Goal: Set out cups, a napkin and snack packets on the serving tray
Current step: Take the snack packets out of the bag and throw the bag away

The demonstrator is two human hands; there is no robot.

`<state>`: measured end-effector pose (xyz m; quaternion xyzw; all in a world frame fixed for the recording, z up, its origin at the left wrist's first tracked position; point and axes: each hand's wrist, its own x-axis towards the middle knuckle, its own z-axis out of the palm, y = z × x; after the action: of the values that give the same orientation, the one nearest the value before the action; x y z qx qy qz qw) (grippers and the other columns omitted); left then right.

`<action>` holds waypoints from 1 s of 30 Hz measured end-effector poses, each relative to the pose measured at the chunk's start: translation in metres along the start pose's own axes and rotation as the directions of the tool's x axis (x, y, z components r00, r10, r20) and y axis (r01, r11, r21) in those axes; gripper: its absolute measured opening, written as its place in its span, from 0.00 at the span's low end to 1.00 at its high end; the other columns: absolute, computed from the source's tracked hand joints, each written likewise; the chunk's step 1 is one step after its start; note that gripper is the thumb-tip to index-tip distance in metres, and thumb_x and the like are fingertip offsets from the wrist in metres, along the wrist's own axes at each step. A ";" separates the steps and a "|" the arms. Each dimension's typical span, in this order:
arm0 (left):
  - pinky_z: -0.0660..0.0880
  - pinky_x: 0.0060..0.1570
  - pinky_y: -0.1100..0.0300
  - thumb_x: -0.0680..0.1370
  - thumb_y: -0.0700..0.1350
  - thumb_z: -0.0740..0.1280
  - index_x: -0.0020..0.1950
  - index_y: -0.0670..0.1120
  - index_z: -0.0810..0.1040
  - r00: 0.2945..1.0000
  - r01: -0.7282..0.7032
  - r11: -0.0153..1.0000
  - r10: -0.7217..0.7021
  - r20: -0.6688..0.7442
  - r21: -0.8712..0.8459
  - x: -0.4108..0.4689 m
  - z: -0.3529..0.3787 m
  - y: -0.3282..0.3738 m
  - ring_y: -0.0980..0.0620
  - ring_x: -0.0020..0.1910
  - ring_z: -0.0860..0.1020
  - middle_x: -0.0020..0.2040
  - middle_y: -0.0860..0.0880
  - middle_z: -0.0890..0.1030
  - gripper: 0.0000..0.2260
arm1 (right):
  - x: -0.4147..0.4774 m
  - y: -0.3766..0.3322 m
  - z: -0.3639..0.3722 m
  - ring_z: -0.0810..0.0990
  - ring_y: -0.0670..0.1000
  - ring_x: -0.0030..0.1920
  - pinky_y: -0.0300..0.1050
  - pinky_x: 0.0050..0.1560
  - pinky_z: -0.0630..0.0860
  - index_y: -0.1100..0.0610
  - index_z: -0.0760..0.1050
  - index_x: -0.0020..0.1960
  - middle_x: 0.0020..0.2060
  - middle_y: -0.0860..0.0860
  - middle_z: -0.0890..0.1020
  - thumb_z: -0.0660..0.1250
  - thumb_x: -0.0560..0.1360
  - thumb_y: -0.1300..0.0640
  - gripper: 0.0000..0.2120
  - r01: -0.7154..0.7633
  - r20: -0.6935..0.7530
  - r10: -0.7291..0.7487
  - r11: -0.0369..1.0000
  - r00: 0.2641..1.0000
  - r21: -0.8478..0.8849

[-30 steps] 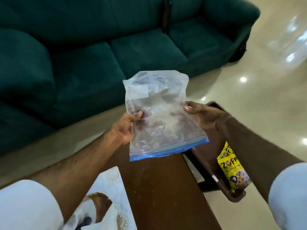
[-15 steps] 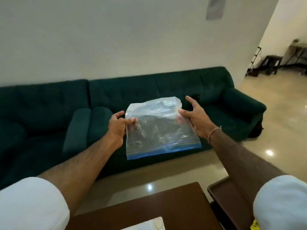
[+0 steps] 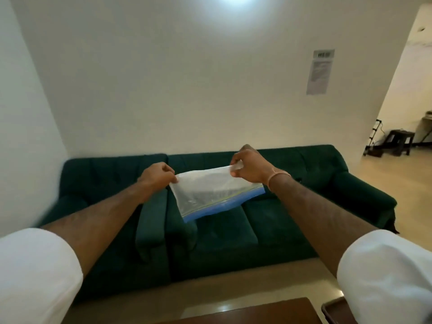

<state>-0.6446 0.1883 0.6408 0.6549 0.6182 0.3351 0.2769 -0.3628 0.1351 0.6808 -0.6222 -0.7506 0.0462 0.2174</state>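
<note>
A clear plastic zip bag (image 3: 211, 192) with a blue strip along its lower edge hangs in the air in front of the sofa. My left hand (image 3: 156, 177) pinches its upper left corner. My right hand (image 3: 249, 167) pinches its upper right corner. The bag looks empty and is stretched between both hands, tilted away from me. Only a corner of the dark brown serving tray (image 3: 333, 311) shows at the bottom right, behind my right sleeve. No cups, napkin or snack packets are in view.
A dark green sofa (image 3: 292, 220) stands against the white wall ahead. The far edge of the brown wooden table (image 3: 257, 312) shows at the bottom. A doorway at the right opens onto a room with a dark stool (image 3: 401, 142).
The view has tilted upward, so the table and tray have nearly dropped out. Both hands moved from the bag's sides to its top corners and raised it.
</note>
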 end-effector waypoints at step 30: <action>0.81 0.45 0.47 0.60 0.39 0.84 0.51 0.42 0.86 0.990 0.069 0.765 -0.131 -0.049 -0.641 -0.100 -0.158 -0.116 0.39 0.47 0.85 0.49 0.39 0.86 0.21 | 0.030 -0.241 0.145 0.82 0.57 0.61 0.61 0.60 0.80 0.55 0.65 0.71 0.63 0.55 0.81 0.83 0.64 0.57 0.40 -0.338 0.458 -0.388 0.340 0.800 0.878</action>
<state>-0.8415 0.0906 0.6394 0.4725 0.5139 0.5390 0.4713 -0.6431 0.1396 0.6402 -0.3179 -0.6191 0.6590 0.2851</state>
